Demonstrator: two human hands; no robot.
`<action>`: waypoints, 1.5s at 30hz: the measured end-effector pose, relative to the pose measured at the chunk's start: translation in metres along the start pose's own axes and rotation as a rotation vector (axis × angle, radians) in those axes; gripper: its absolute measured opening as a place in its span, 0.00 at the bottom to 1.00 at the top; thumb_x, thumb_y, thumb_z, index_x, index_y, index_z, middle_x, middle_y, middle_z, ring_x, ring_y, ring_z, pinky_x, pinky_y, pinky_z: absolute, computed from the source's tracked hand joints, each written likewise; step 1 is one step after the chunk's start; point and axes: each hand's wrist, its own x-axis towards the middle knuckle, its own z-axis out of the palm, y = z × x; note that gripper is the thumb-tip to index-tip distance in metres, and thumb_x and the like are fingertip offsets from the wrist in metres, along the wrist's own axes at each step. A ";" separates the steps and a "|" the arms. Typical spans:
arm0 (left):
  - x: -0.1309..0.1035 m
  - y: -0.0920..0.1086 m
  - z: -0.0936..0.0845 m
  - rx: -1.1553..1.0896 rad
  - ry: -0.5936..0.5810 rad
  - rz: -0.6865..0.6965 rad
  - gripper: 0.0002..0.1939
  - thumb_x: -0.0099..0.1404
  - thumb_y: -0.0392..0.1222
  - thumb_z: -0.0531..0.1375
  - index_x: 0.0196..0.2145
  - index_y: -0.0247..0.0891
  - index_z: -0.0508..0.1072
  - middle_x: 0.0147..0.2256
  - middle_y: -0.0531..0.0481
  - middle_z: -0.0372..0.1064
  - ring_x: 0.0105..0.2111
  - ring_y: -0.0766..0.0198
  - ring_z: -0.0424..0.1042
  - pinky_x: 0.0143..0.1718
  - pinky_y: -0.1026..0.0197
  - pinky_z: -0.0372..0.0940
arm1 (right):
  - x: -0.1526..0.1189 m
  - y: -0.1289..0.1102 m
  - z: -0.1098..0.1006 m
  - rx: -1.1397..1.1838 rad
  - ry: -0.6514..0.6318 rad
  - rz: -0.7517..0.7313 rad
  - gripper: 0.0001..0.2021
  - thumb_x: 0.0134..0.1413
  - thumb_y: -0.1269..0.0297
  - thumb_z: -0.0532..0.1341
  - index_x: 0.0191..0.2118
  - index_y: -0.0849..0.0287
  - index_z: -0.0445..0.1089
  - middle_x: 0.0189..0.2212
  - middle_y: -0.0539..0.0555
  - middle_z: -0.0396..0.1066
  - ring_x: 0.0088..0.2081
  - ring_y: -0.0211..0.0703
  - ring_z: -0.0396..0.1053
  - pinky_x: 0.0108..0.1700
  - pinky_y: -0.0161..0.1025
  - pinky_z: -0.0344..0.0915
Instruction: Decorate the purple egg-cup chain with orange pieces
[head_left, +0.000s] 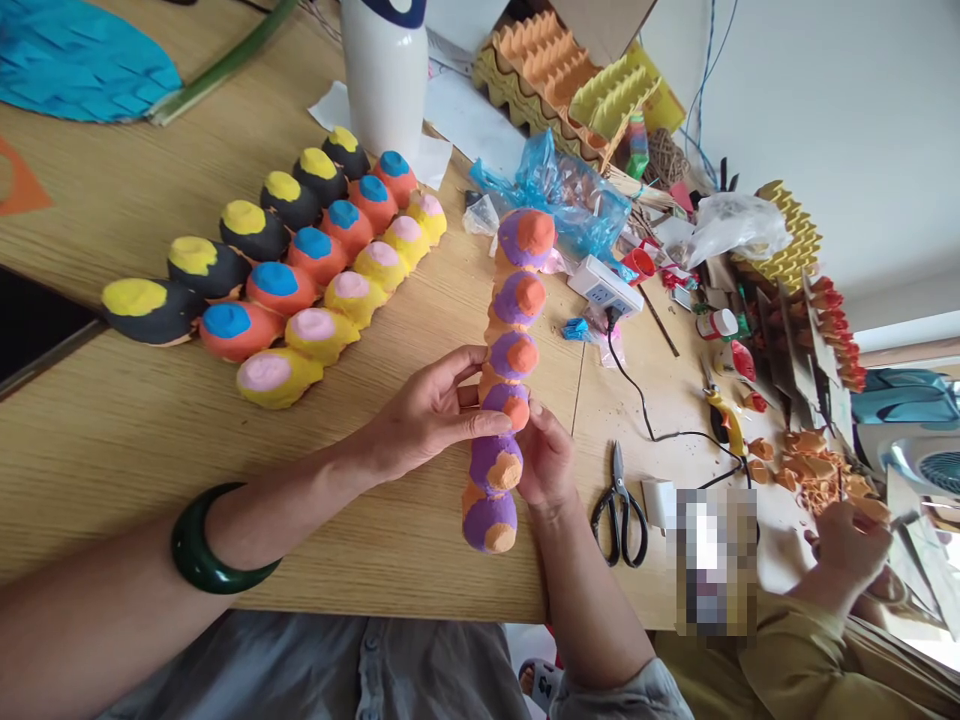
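Note:
Between my two hands I hold a strip of egg carton cups [504, 372], painted purple. Its four upper cups have bright orange tips; the two nearest me have paler orange tips. My left hand [435, 405] grips the strip's left side, thumb laid across the front. On the right side, my right hand [547, 455] supports it from behind, with most fingers hidden. To the left lie painted strips side by side: a black one with yellow tips [255, 228], an orange one with blue tips [311, 258] and a yellow one with pink tips [352, 300].
Right of my hands lie black-handled scissors [619, 510] and a power strip [604, 290] with a black cord. Behind are a blue plastic bag [570, 195], a white jug [386, 90] and stacked egg trays [540, 80]. At right, a co-worker's hand [851, 550] handles orange pieces [817, 480].

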 end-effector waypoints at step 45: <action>-0.002 -0.003 0.005 0.098 0.024 0.068 0.28 0.61 0.42 0.72 0.54 0.39 0.67 0.46 0.46 0.72 0.47 0.58 0.73 0.45 0.60 0.71 | -0.004 0.004 0.002 -0.056 -0.034 -0.102 0.11 0.48 0.54 0.72 0.34 0.55 0.77 0.27 0.48 0.73 0.28 0.39 0.66 0.32 0.37 0.65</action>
